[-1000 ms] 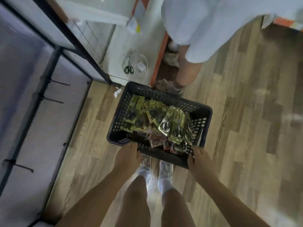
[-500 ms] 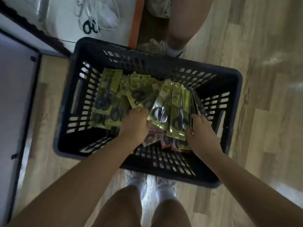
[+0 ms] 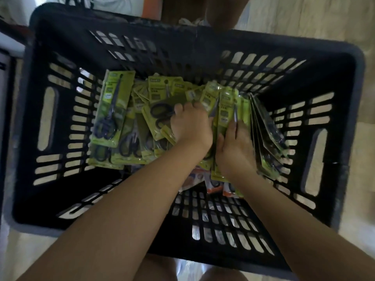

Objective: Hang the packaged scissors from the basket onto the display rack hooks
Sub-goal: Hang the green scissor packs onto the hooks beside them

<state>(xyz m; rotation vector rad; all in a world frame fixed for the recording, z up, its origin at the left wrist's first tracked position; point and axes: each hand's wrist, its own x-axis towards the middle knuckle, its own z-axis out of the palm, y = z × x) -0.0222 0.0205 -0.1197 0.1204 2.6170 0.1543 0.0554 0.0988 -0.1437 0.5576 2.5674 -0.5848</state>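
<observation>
A black slotted plastic basket [image 3: 182, 47] fills the view, and both my hands are inside it. Several yellow-green carded packs of black-handled scissors lie in it; one pack [image 3: 111, 110] lies flat at the left. My left hand [image 3: 190, 124] has its fingers curled down into the middle of the pile, round the edge of the packs there. My right hand [image 3: 235, 147] pinches an upright stack of packs [image 3: 229, 110] between thumb and fingers. More packs [image 3: 265, 138] lean against the right wall. The display rack is out of view.
Orange-and-white packs [image 3: 213, 183] show under the green ones near my wrists. Another person's leg [image 3: 221, 11] stands just beyond the basket's far rim. Wood-look floor [image 3: 304, 21] surrounds the basket. My own legs [image 3: 158, 268] are below the near rim.
My view has dropped close over the basket. My hands went from the near rim down into the pile and now close on packs; the rack at the left has left the view.
</observation>
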